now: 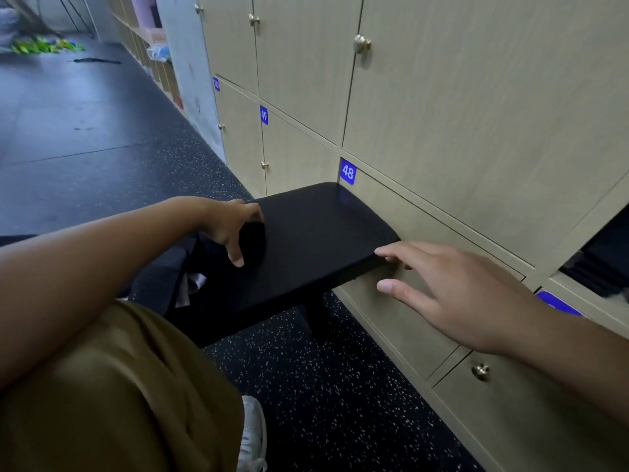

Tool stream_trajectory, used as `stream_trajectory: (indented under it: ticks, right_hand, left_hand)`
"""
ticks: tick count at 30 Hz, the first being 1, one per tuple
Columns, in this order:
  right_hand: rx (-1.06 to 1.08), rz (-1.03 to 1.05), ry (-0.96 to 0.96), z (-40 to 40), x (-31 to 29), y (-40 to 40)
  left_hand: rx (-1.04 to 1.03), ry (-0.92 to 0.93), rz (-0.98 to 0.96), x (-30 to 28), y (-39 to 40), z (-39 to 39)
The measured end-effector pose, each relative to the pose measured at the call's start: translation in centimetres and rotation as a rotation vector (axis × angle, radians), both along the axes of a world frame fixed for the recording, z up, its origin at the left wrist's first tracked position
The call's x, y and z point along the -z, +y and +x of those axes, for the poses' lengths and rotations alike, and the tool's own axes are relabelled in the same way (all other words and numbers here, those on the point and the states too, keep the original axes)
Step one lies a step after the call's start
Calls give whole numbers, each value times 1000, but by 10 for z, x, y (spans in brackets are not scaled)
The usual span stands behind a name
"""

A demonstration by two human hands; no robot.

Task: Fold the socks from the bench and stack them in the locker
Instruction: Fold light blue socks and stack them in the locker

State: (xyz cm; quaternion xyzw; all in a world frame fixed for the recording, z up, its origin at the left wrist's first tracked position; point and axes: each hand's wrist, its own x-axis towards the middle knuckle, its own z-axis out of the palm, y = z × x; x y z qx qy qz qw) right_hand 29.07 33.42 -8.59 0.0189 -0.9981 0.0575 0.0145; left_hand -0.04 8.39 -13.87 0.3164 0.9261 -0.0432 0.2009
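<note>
On the padded black bench (316, 240), the left hand (235, 226) claws a dark sock (253, 238); pinch it fully first. The right hand (452, 294) hovers open at the bench's near edge.

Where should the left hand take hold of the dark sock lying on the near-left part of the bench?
The left hand is best closing on the dark sock from above, at its edge nearest the bench's left side. It looks low and flat against the black top, so a pinch from above seems easier than a scoop. Its outline is hard to tell.
</note>
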Motion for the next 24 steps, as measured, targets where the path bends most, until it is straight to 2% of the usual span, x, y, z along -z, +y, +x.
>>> stream_trajectory:
  ticks: [7, 10, 13, 16, 19, 22, 24]
  right_hand:
    - [1, 19, -29, -2, 4, 1]
    - [5, 21, -30, -3, 4, 3]
    - [9, 9, -22, -3, 4, 6]
    - [25, -54, 4, -4, 3, 8]
    - [44, -138, 23, -6, 6, 11]
    - [98, -366, 58, -10, 10, 10]
    - [148, -575, 67, -13, 11, 7]
  left_hand:
    - [45, 75, 49, -3, 6, 5]
    - [18, 109, 193, -16, 7, 7]
    - [-34, 113, 428, -37, 9, 16]
    - [-81, -23, 720, -53, 11, 31]
    - [-80, -151, 900, -63, 19, 48]
    - [-54, -269, 1049, -70, 32, 66]
    - [-81, -469, 1183, -72, 41, 77]
